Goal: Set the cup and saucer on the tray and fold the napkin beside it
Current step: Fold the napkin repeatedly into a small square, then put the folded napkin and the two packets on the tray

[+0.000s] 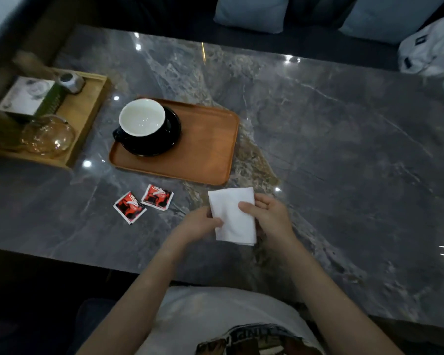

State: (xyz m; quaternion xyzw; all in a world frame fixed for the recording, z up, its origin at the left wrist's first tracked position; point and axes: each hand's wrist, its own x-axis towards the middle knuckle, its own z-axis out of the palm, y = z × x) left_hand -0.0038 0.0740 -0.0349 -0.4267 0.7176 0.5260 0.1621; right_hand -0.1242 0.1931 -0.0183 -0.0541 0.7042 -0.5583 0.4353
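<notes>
At the far left of the grey marble tabletop (344,129) a pale wooden tray (87,108) carries a glass pot (48,137), a box (27,96) and a small metal piece (71,82). Just right of it lies the brown tray (203,149), and on its left part stands the black saucer (162,143) with the cup (142,117) on it, white inside, handle pointing to the left over the tray's edge. In front of the tray, on the bare stone, two red sachets (144,204) lie side by side, nearly touching. Right of them comes my left hand (199,224), its fingers (215,221) pinching the left edge of the white napkin (232,216). The napkin is a folded rectangle, lying just off the near right corner of the brown tray, apart from it. My right hand (269,216) holds its right edge, thumb on top and the other fingers curled behind, so both hands are closed on the cloth. Beyond the tabletop, to the right, are grey cushions (251,11) on a dark sofa, and a white bag (431,52) at the far right corner.
</notes>
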